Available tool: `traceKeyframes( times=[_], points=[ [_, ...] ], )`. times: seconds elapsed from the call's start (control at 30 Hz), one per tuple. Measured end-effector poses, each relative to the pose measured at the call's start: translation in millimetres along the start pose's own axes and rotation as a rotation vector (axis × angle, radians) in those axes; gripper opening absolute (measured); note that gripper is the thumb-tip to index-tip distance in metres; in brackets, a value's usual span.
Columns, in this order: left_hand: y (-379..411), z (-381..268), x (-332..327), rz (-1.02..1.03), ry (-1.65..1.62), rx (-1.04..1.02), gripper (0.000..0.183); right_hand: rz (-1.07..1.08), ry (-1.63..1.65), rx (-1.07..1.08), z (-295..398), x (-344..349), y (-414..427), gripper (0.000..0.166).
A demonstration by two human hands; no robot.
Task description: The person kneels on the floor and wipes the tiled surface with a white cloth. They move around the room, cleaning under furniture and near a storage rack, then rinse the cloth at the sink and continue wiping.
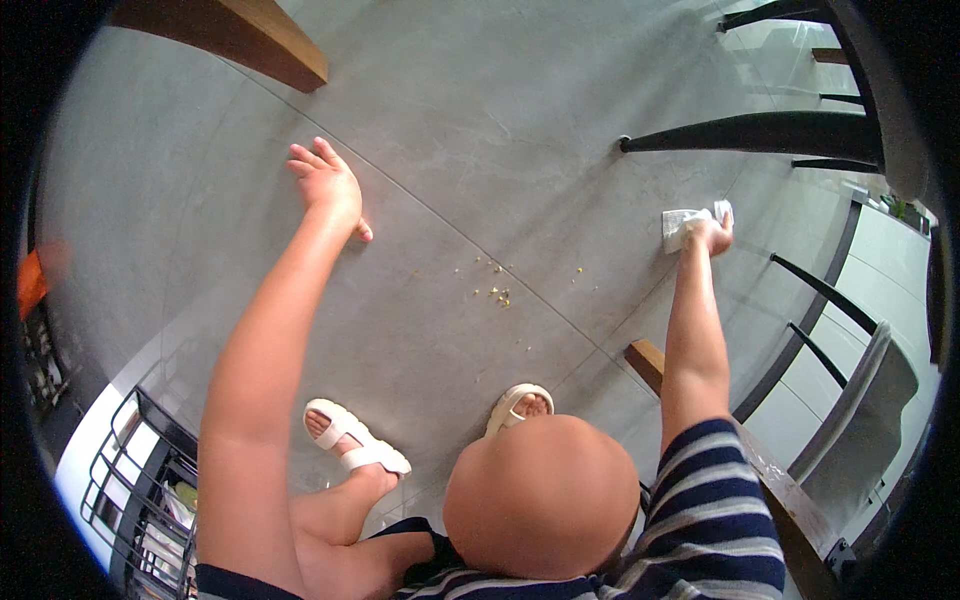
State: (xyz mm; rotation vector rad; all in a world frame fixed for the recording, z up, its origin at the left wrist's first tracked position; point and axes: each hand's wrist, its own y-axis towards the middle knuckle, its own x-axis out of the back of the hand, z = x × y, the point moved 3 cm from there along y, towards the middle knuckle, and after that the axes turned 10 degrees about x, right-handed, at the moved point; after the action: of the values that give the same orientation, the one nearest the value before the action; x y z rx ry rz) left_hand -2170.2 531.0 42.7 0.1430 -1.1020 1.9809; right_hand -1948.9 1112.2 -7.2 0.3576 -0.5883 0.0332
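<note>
My right hand grips a crumpled white cloth or paper wipe at the right, low over the grey tiled floor. Part of the wipe hangs flat to the left of the fingers. My left hand is bare, its fingers spread, reaching out over the floor at the left. Whether it touches the tile I cannot tell. Between the two hands lie scattered yellow and whitish crumbs, most of them close to a tile joint. A few crumbs sit apart, nearer to my right hand.
Wooden legs stand at the upper left and beside my right arm. Dark chair legs reach in from the right, near a grey chair. A black wire rack is at lower left. My white sandals are below the crumbs.
</note>
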Motion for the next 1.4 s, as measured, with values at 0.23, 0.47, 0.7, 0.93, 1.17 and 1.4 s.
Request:
traceKeyframes(
  times=[0.23,0.47,0.7,0.93,1.17,1.4],
  points=[
    [11.9,6.6,-15.6,-0.028,-0.059,0.061,0.178,0.507,-0.050,0.977,80.6,-136.7,-27.8,0.040],
    [11.2,12.3,-20.3,-0.065,-0.102,0.063,0.179,0.810,0.215,1.119,130.9,-107.6,-93.0,0.034],
    [3.0,14.0,-18.6,-0.127,-0.151,0.043,0.176,0.864,-0.071,0.949,85.8,33.6,-183.9,0.037],
    [-0.9,18.4,-24.0,-0.273,-0.317,-0.028,0.169,0.894,-0.036,0.958,70.6,105.9,-291.5,0.047],
    [-7.4,24.5,-26.3,-0.242,-0.317,-0.058,0.161,1.174,0.196,0.942,147.5,76.4,-413.4,0.045],
    [-7.0,36.4,-53.4,-0.358,-0.581,-0.163,0.139,1.366,0.579,0.593,190.1,74.2,-431.4,0.049]
  ],
)
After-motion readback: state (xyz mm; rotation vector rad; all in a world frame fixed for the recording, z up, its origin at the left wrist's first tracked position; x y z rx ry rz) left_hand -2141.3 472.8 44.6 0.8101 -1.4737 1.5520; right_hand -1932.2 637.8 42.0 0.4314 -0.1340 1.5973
